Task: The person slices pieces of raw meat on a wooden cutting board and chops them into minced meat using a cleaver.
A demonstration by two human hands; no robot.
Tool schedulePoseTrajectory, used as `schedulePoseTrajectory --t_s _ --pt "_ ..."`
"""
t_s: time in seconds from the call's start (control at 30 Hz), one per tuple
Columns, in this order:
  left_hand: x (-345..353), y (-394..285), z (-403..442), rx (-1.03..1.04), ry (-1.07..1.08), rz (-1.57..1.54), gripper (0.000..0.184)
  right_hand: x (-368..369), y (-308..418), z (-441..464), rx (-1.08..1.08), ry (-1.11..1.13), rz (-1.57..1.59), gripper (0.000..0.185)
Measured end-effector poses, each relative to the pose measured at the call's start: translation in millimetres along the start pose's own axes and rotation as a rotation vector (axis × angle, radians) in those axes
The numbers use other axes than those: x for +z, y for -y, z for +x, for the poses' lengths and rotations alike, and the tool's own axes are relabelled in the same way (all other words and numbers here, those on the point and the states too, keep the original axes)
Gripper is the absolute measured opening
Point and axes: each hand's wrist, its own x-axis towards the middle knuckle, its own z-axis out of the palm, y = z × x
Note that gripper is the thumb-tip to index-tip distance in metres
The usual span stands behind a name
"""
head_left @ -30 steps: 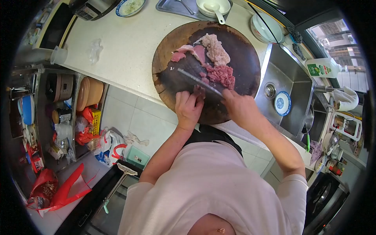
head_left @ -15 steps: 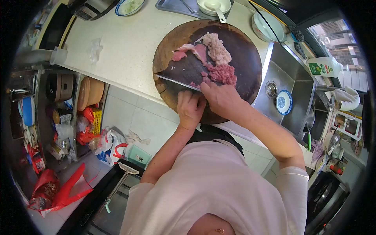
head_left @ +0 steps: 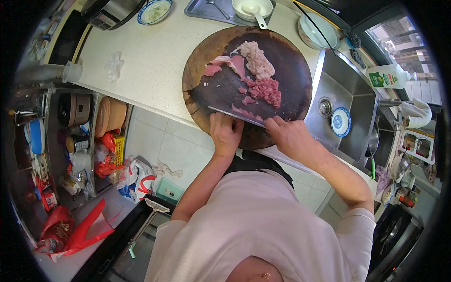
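A knife [head_left: 235, 115] lies low across the near part of a round wooden chopping board [head_left: 293, 61]. My right hand [head_left: 289, 135] is closed round its handle end, at the board's near right. Just on the near side of the blade, my left hand [head_left: 225, 134] has curled fingers touching or almost touching it; what they press is hidden. Bits of red meat [head_left: 246, 113] lie along the blade's far side. Further off are chopped red meat [head_left: 265, 90], a pale minced heap [head_left: 257, 58] and pink meat slices [head_left: 235, 64].
Right of the board is a steel sink [head_left: 347, 84] with a blue-and-white dish [head_left: 340, 121]. Behind stand a tray [head_left: 199, 8], a white bowl [head_left: 239, 5] with a spoon, and a plate [head_left: 155, 11]. A crumpled plastic piece [head_left: 114, 66] lies on the counter [head_left: 150, 61].
The knife and my right hand have shifted right and nearer to my body. Small meat bits now show along the blade. My left hand stays almost in place.
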Motion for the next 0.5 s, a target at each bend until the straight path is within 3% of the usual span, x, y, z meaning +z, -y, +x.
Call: schedulePoseTrajectory --t_s 0.13,0.23,0.43,0.5 --pt "0.4 -0.5 1.2 0.003 0.004 -0.040 0.022 -6.4 -8.4 -18.0 0.014 0.078 -0.010 0.040" --pt "-0.4 -1.8 3.3 -0.003 0.008 -0.044 0.024 -10.8 -8.3 -7.6 -0.039 0.046 -0.021 0.034" --pt "1.6 1.6 3.4 0.025 -0.032 -0.047 0.022 18.8 9.1 59.7 -0.184 -0.228 -0.057 0.023" --pt "1.2 1.8 1.0 0.011 -0.003 -0.058 0.019 24.0 10.9 60.3 -0.177 -0.219 -0.031 0.025"
